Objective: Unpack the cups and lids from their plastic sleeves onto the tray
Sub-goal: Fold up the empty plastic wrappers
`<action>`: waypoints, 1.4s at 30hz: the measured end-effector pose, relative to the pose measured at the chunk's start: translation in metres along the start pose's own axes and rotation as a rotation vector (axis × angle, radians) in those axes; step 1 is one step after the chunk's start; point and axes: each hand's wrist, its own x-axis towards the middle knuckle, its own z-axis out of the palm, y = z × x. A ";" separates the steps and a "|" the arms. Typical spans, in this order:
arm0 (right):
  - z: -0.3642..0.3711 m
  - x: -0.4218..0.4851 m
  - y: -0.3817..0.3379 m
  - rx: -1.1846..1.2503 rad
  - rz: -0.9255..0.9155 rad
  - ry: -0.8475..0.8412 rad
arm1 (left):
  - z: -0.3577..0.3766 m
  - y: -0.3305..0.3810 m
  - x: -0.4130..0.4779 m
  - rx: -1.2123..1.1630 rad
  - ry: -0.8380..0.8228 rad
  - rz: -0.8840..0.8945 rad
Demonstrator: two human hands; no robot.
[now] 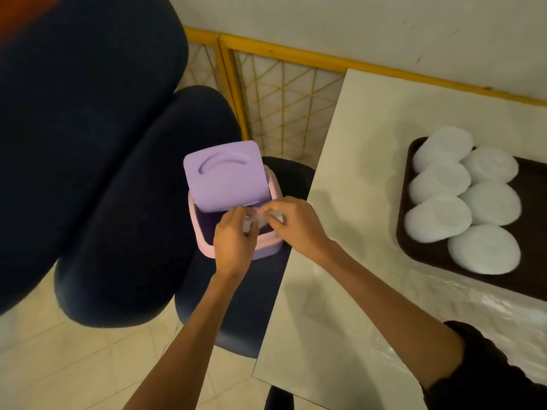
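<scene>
Hands: we count two, left hand (233, 236) and right hand (297, 224), each grip pinched on one crumpled plastic sleeve (261, 221).
Bin: one purple bin (226, 179) directly beneath the grip.
Lids: six white lids (438, 218) on one tray (532, 202), well right of the grip, on the worktop (355, 173).

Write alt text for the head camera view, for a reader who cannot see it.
The left hand and right hand pinch a scrap of clear plastic over a small lilac bin with its flip lid open, set on a dark stool. To the right, a dark tray on a pale table holds several white lids.
</scene>
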 end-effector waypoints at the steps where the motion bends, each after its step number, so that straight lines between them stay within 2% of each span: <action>1: 0.006 0.003 0.002 -0.014 -0.005 -0.002 | 0.000 -0.003 0.002 -0.007 -0.002 -0.019; 5: 0.027 0.017 0.010 -0.075 0.033 -0.034 | 0.006 -0.025 0.009 0.020 -0.080 -0.055; 11: 0.051 0.030 0.023 -0.167 0.126 -0.207 | 0.019 -0.058 0.018 0.134 -0.219 -0.139; 19: 0.058 0.022 0.027 -0.152 0.154 -0.202 | 0.026 -0.059 0.015 0.269 -0.314 -0.235; 24: 0.044 -0.001 0.034 -0.054 0.191 -0.126 | 0.033 -0.025 0.003 0.051 -0.282 -0.174; 30: -0.003 -0.065 0.068 0.016 0.232 0.032 | 0.053 0.040 -0.028 -0.117 -0.317 -0.144; 38: -0.082 -0.176 0.135 0.073 0.418 0.208 | 0.113 0.133 -0.100 -0.135 -0.477 0.007; 42: -0.114 -0.221 0.162 0.018 0.580 0.218 | 0.140 0.170 -0.134 -0.136 -0.559 0.028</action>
